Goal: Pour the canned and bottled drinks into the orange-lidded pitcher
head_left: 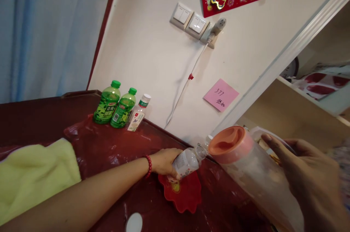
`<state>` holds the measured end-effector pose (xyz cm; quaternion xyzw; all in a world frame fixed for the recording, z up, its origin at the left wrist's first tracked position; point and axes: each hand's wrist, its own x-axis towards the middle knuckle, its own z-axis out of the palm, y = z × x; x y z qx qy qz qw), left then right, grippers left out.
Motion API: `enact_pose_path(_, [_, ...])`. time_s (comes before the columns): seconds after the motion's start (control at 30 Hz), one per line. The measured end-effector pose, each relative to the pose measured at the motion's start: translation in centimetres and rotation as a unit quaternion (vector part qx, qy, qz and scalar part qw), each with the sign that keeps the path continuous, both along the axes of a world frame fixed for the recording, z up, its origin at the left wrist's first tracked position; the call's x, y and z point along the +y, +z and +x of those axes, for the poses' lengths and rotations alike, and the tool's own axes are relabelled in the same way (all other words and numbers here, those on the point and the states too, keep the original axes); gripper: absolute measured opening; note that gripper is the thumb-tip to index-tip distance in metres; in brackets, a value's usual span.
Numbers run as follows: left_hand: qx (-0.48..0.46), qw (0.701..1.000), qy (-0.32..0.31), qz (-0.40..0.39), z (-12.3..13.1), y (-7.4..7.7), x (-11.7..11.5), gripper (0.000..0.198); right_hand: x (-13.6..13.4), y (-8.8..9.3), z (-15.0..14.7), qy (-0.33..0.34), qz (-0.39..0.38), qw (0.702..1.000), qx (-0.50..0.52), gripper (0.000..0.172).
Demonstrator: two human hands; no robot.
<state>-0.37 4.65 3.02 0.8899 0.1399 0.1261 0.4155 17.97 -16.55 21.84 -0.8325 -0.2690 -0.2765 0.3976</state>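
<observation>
Left hand (165, 162), with a red beaded bracelet (149, 166) at the wrist, is clamped around a clear plastic bottle (188, 162). Bottle leans with its uncapped mouth toward a translucent pitcher (262, 177); position is over the scalloped red tray (187, 199), out from the back edge of the counter (109, 152). Whether the bottle base touches the tray cannot be told. Right hand (314, 177) is closed on the pitcher's handle, thumb along the top. Pitcher is held tilted at the right side of the counter, its orange-pink lid (232, 144) just beside the bottle mouth; contact between the two is unclear. Along the back edge, toward the far left corner, stand two green-capped tea bottles (107, 104) and, next to them, a white-capped bottle (139, 111). A yellow towel (38, 181) lies at the left side of the counter. A white disc (133, 223) lies on the near side of the counter, left of the tray. On the wall behind: a pink note (221, 94) reading "377", plus further handwriting.
</observation>
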Motion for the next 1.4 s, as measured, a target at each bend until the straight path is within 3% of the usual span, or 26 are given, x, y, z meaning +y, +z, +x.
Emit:
enact_pose_path(0.13, [-0.007, 1.0, -0.009, -0.002, 0.2, -0.4, 0.3, 0.07, 0.2, 0.3, -0.2, -0.004, 0.0, 0.998, 0.055, 0.055])
enact_pose_path(0.83, [-0.019, 0.999, -0.022, -0.03, 0.1, -0.7, 0.5, 0.068, 1.6, 1.0, -1.6, 0.001, -0.029, 0.999, 0.019, 0.047])
enact_pose_path(1.17, [-0.022, 0.999, -0.016, -0.022, 0.1, -0.9, 0.7, 0.065, 1.4, 1.0, -1.3, 0.008, -0.026, 1.0, 0.008, 0.048])
enact_pose_path(1.4, [-0.038, 0.998, -0.044, -0.026, 0.4, -1.2, 0.9, 0.062, 1.3, 0.8, -0.7, 0.008, -0.021, 1.0, 0.005, 0.049])
